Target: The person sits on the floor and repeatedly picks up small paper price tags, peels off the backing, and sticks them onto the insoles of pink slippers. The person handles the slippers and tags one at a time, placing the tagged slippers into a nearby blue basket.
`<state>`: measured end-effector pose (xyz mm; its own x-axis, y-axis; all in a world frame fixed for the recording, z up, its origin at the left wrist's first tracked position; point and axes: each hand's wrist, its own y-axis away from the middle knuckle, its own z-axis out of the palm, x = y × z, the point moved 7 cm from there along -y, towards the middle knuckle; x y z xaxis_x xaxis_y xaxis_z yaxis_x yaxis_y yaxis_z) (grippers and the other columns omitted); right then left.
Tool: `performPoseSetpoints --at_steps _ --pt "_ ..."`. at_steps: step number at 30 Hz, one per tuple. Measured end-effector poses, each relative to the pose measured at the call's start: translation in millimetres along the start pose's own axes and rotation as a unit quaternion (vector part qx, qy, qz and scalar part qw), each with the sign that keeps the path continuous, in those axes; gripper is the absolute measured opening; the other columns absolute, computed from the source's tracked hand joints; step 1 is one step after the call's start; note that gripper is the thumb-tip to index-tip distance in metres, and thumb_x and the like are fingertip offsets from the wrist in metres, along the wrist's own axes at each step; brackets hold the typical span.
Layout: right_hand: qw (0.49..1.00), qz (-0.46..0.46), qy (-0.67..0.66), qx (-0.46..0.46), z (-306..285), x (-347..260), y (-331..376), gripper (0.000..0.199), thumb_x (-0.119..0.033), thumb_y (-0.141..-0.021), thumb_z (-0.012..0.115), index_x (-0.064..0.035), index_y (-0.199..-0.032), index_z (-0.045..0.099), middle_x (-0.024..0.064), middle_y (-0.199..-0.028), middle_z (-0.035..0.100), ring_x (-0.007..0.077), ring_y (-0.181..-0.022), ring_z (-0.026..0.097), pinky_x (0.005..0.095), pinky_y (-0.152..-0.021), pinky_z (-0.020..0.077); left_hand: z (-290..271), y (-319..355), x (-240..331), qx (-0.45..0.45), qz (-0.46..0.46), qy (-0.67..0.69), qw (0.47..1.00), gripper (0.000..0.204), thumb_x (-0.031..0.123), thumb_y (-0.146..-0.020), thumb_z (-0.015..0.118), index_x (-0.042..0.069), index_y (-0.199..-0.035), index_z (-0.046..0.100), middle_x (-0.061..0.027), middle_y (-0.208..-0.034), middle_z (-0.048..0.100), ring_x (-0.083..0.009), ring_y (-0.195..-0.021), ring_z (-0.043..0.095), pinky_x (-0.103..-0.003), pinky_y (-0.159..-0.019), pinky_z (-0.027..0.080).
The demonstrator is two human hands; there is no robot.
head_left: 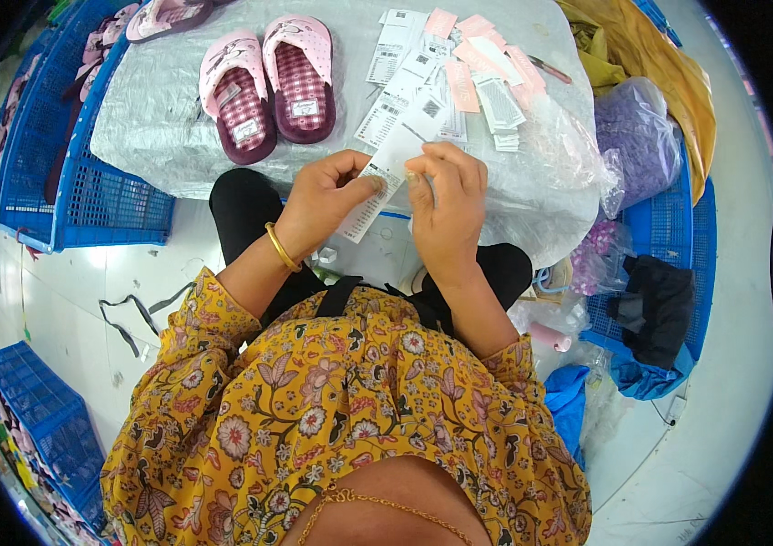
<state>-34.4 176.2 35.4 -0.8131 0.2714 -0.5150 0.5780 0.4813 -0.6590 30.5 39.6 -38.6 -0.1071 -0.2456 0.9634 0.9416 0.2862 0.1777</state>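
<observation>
Between my two hands is a long white printed label (370, 202), held tilted just off the near edge of the plastic-covered table. My left hand (327, 196), with a gold bangle at the wrist, pinches it between thumb and fingers. My right hand (447, 200) is closed at the label's other side, thumb against curled fingers. Beyond the hands lie several white labels (396, 45) and pink tags (462, 86), spread in an overlapping pile. A pair of pink slippers with checked plum insoles, the left one (241, 96) and the right one (300, 82), sits left of the pile.
Part of another pink slipper (168, 18) shows at the table's far left. Blue crates (122, 182) holding slippers stand at the left, another blue crate (669, 227) at the right beside a bagged purple bundle (639, 136). A small slim tool (550, 70) lies near the tags.
</observation>
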Motion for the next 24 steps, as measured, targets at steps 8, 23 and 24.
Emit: performPoseSetpoints --at_steps 8,23,24 --pt "0.999 -0.023 -0.042 -0.023 9 -3 10 0.013 -0.008 -0.086 0.065 -0.0063 -0.098 0.062 0.0103 -0.106 0.068 0.0311 -0.097 0.063 0.0403 -0.084 0.0473 10 3 10 -0.040 0.091 -0.043 0.994 0.020 0.005 -0.090 0.066 0.001 -0.110 0.064 0.0017 -0.095 0.065 -0.0037 -0.085 0.057 -0.021 -0.077 0.047" --pt "0.977 0.164 -0.132 -0.039 10 19 21 0.011 -0.012 -0.093 0.063 -0.0038 -0.100 0.063 0.0109 -0.088 0.062 0.0246 -0.076 0.061 0.0341 -0.069 0.0488 4 -8 6 -0.051 0.013 -0.088 0.995 0.015 0.012 -0.093 0.064 0.000 -0.103 0.065 0.0014 -0.093 0.066 -0.0041 -0.082 0.057 -0.021 -0.073 0.047" --pt "0.975 0.168 -0.139 -0.041 12 23 21 0.011 -0.013 -0.093 0.063 -0.0036 -0.100 0.063 0.0103 -0.089 0.062 0.0232 -0.077 0.061 0.0334 -0.069 0.0487 4 -9 3 -0.046 0.019 -0.105 0.993 0.015 0.012 -0.093 0.065 0.000 -0.102 0.065 0.0014 -0.092 0.066 -0.0041 -0.081 0.058 -0.020 -0.072 0.047"
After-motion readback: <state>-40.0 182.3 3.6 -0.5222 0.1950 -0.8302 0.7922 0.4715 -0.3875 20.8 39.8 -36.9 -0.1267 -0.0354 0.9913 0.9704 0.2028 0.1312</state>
